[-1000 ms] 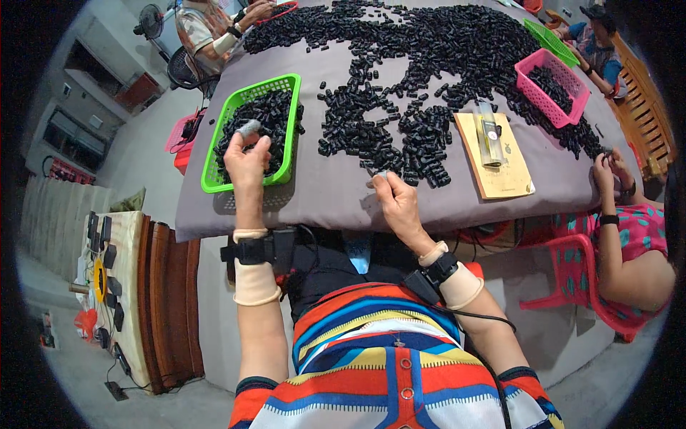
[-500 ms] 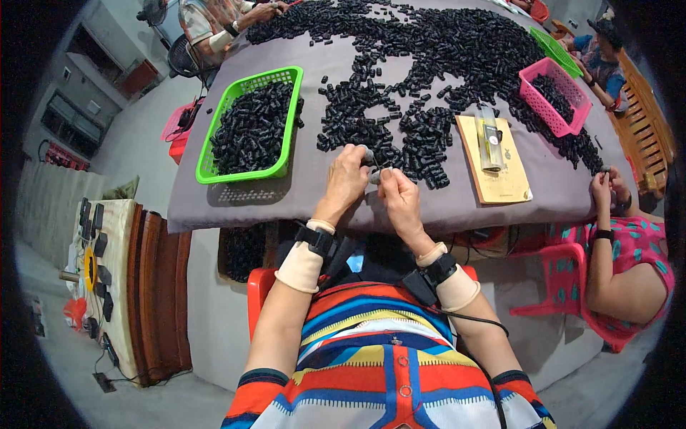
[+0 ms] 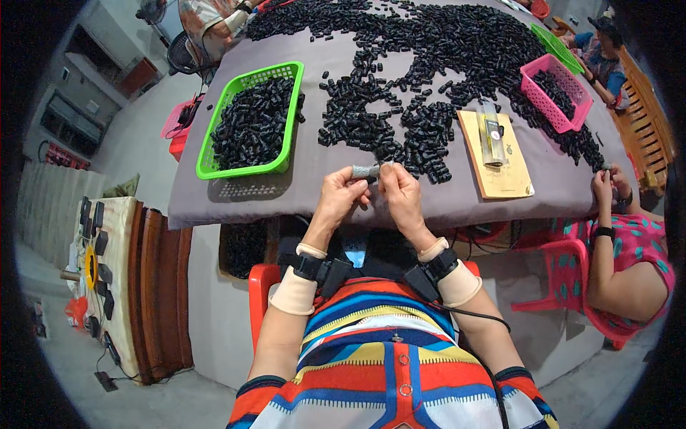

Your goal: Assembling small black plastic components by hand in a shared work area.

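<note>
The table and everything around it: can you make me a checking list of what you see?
Surface: grey-covered table.
Job's things: small grey piece pinched between left hand and right hand; loose black pieces; green basket full of them.
Clutter: pink basket, tan card.
Grippers: both hands shut on the piece.
Cables: black cable from the right wristband.
Surroundings: red chair; person's arm at right.

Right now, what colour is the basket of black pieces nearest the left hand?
Bright green basket, seen best in the head view.
</note>
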Demonstrator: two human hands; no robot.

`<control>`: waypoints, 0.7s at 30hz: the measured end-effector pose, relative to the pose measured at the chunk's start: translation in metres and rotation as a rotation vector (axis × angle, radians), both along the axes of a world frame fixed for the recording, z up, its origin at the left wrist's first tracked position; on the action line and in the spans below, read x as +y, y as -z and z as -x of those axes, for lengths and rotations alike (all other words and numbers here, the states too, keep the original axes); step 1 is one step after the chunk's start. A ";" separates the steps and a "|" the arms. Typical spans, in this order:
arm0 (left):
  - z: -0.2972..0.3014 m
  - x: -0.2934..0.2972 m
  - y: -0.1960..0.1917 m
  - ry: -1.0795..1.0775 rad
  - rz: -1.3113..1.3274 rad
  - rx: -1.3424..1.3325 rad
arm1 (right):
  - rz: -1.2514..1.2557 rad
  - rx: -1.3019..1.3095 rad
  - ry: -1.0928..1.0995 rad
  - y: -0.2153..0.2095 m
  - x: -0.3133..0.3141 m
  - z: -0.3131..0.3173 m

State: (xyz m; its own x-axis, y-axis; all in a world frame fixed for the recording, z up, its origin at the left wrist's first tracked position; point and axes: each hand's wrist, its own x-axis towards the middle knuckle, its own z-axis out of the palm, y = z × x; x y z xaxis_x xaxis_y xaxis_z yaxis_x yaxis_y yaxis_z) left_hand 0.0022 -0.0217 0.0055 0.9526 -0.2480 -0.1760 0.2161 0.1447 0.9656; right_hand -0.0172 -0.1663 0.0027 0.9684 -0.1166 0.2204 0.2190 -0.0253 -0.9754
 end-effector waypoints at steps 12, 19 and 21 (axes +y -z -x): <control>0.004 -0.002 0.007 -0.082 0.186 -0.092 | 0.050 -0.051 -0.020 -0.005 0.004 0.004; 0.003 -0.001 0.001 -0.129 0.312 0.002 | 0.074 -0.121 -0.014 0.001 0.005 0.003; 0.005 -0.002 -0.005 -0.117 0.296 0.018 | 0.037 -0.095 -0.013 -0.002 0.004 0.004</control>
State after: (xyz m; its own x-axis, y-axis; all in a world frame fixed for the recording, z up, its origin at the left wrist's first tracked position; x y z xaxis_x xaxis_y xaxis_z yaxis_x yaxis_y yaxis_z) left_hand -0.0030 -0.0234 0.0108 0.9750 -0.1799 -0.1300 0.1984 0.4437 0.8739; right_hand -0.0208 -0.1620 0.0050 0.9443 -0.0944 0.3152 0.3110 -0.0571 -0.9487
